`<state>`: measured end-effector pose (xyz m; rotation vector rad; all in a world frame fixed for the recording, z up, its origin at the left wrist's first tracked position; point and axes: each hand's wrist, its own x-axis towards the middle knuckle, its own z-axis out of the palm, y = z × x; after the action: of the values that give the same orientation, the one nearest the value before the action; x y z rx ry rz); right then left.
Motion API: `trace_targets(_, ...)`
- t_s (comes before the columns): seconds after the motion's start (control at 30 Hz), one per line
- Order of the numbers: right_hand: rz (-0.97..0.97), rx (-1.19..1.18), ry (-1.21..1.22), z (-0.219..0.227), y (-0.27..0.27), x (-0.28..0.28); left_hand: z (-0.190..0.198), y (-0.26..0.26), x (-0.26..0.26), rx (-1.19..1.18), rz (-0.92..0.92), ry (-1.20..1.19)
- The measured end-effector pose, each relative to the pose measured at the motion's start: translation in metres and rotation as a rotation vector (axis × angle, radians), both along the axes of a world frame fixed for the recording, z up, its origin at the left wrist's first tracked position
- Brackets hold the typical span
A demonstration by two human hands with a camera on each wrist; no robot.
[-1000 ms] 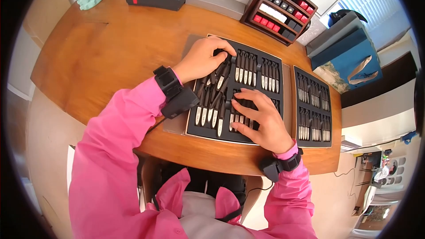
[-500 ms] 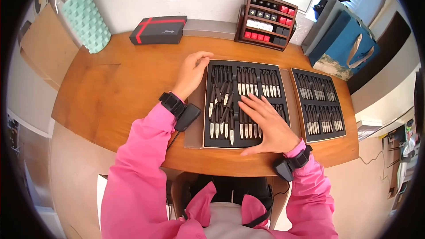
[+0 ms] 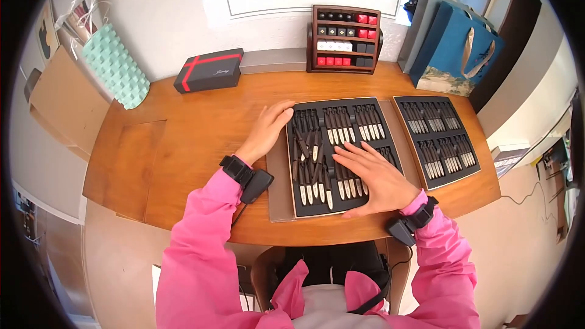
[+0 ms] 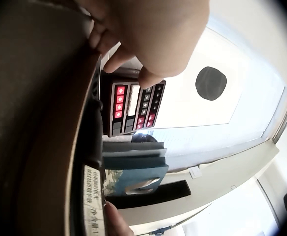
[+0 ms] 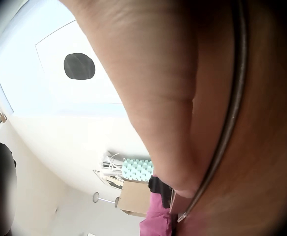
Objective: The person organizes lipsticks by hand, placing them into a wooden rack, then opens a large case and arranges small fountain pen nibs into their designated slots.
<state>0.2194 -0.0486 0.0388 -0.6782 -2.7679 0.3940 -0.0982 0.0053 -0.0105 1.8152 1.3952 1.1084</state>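
An open flat box [image 3: 308,210] with a black lining lies on the table, holding slim dark tubes [image 3: 329,195] with pale labelled ends. Most stand in neat rows in their compartments; those on the left side lie crossed over one another. My left hand [image 3: 268,131] is at the box's upper left corner, its fingertips right at the rim. In the left wrist view, printed characters show on one tube's label [image 4: 92,201]. My right hand [image 3: 387,183] spreads its fingers over the lower middle and right compartments, hiding part of the rows. Its thumb reaches toward the front rim.
Right of it lies a second box [image 3: 429,136] with similar tubes in rows. Behind stand a small wooden rack [image 3: 344,38], a dark gift box with red ribbon [image 3: 210,72] and a blue paper bag [image 3: 448,49]. A mint textured holder [image 3: 116,64] is at the back left.
My left hand has drawn back from the tubes to the box's upper left corner. My right hand has flattened out with fingers spread. The head view has tilted up.
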Motion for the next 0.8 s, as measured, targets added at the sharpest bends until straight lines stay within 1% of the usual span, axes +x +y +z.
trace_targets(0.07,-0.031,-0.016,-0.017,0.001,-0.004,-0.002,-0.007,0.005,-0.004,0.018,-0.088,-0.01)
trace_targets(0.1,-0.045,-0.024,-0.027,0.003,-0.005,-0.003,-0.009,0.007,-0.003,0.006,-0.118,-0.064)
trace_targets(0.13,-0.055,-0.029,-0.036,0.006,-0.007,-0.006,-0.009,0.008,-0.003,0.001,-0.128,-0.073)
trace_targets(0.23,-0.09,-0.048,-0.067,0.01,-0.009,-0.01,-0.011,0.009,0.002,0.015,-0.132,0.037)
trace_targets(0.37,-0.1,-0.053,-0.116,0.014,-0.008,-0.013,-0.015,0.015,0.0,0.054,-0.163,0.06)
trace_targets(0.47,-0.073,-0.018,-0.1,0.028,-0.005,-0.016,-0.018,0.018,0.006,0.11,-0.125,0.082)
trace_targets(0.53,-0.139,-0.245,-0.071,0.042,0.009,-0.024,-0.021,0.024,0.004,0.18,-0.056,0.047)
trace_targets(0.57,-0.163,-0.165,-0.053,0.048,0.014,-0.032,-0.022,0.026,0.005,0.179,-0.054,0.042)
trace_targets(0.6,-0.124,-0.084,0.011,0.044,0.025,-0.039,-0.023,0.029,0.006,0.199,-0.033,0.023)
trace_targets(0.67,-0.149,-0.111,0.03,0.048,0.042,-0.058,-0.022,0.03,0.008,0.223,-0.003,0.002)
trace_targets(0.7,-0.14,-0.109,0.026,0.045,0.047,-0.067,-0.019,0.028,0.008,0.214,-0.017,0.02)
trace_targets(0.77,-0.064,-0.214,0.158,0.035,0.059,-0.083,-0.017,0.025,0.009,0.204,-0.02,0.035)
trace_targets(0.8,-0.051,-0.251,0.066,0.038,0.061,-0.089,-0.016,0.023,0.01,0.237,-0.013,0.037)
